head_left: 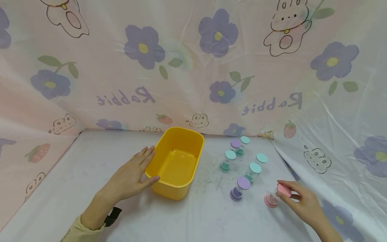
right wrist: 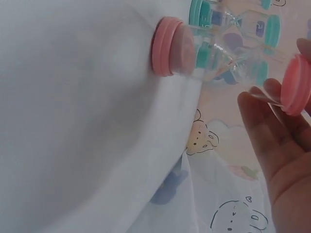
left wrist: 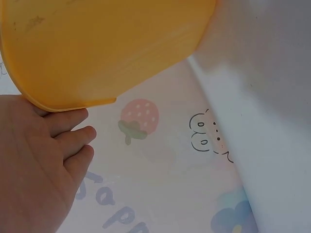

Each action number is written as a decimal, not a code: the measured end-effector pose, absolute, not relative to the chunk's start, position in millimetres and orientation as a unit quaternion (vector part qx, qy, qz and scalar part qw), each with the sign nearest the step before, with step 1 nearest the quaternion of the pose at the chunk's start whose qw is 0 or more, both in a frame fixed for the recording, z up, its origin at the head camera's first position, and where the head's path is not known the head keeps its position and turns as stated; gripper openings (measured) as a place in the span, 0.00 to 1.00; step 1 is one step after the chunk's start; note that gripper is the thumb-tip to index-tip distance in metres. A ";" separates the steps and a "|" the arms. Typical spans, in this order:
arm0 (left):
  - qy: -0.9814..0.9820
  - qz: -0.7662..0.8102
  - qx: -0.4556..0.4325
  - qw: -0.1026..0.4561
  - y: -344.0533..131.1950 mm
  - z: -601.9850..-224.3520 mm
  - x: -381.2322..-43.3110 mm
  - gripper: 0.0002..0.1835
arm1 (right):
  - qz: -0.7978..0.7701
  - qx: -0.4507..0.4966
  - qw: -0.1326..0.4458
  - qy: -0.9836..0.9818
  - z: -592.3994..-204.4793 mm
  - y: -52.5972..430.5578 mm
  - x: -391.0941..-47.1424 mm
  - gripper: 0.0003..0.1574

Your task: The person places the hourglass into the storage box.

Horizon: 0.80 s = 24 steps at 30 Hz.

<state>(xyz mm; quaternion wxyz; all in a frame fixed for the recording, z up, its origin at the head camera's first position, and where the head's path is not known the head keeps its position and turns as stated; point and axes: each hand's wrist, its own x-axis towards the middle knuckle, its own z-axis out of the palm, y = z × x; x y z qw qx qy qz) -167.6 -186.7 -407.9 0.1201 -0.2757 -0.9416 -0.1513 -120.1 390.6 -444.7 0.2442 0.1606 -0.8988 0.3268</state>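
Observation:
At the right, my right hand (head_left: 302, 201) pinches the top cap of a pink sand timer (head_left: 271, 200) between thumb and fingers. In the right wrist view the timer's lower pink cap (right wrist: 164, 47) is at the white table surface, and pink sand lies in that end. My left hand (head_left: 130, 176) touches the left rim of an empty yellow plastic bin (head_left: 172, 193), its fingers fairly straight along the edge. The left wrist view shows the fingers (left wrist: 73, 121) by the bin's wall (left wrist: 112, 43).
Left of the pink timer stands a purple sand timer (head_left: 237, 193). Behind are several more, including teal ones (head_left: 225, 165) and another purple-capped one (head_left: 235, 144). A patterned cloth (head_left: 181, 84) hangs behind the table and along both sides.

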 end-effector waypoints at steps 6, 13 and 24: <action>-0.940 -0.154 -0.277 0.128 -186.9 -407.9 -166.9 0.49 | 0.336 0.166 0.266 -0.888 -436.4 388.3 -116.8 0.30; -0.941 -0.161 -0.275 0.113 -187.2 -404.1 -167.4 0.48 | 0.347 0.204 0.294 -0.867 -418.3 386.7 -117.9 0.33; -0.943 -0.162 -0.272 0.101 -187.3 -402.9 -168.4 0.49 | 0.347 0.206 0.310 -0.861 -376.4 373.8 -118.5 0.33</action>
